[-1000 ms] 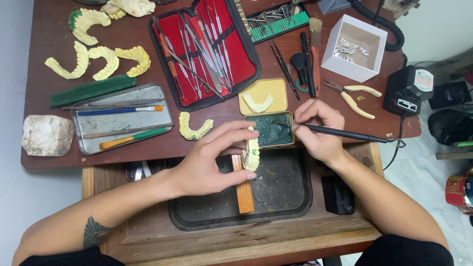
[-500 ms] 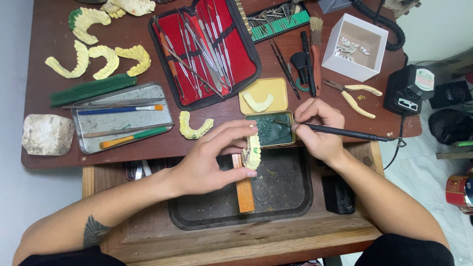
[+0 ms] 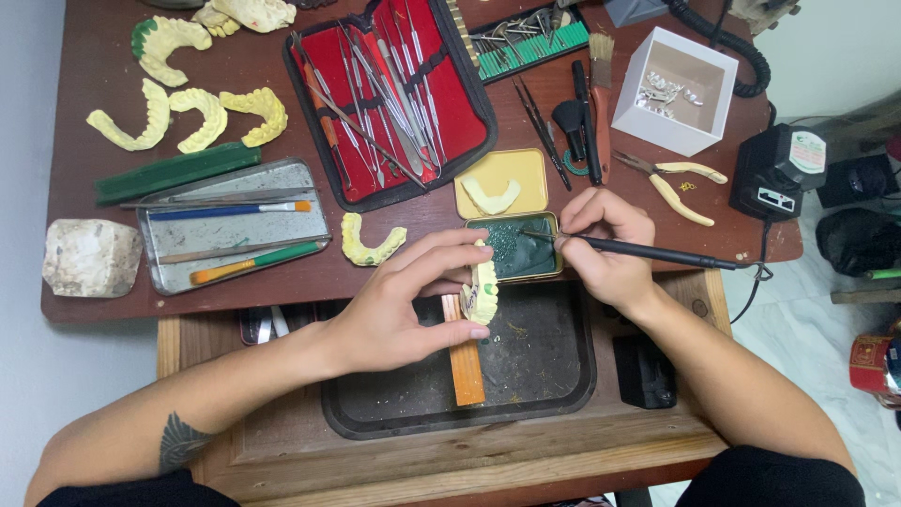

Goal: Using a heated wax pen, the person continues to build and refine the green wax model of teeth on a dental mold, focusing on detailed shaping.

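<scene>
The dark red-brown worktop (image 3: 75,84) carries yellow dental casts (image 3: 192,113) near its left rear corner and a metal tray (image 3: 230,225) by the front edge. A red instrument case (image 3: 389,99) lies mid-rear, a white box (image 3: 680,89) toward the right rear corner.

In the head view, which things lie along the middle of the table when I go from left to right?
White stone block → metal tray → loose yellow cast → left hand holding a cast → green tin → right hand with a black tool → black box.
</scene>
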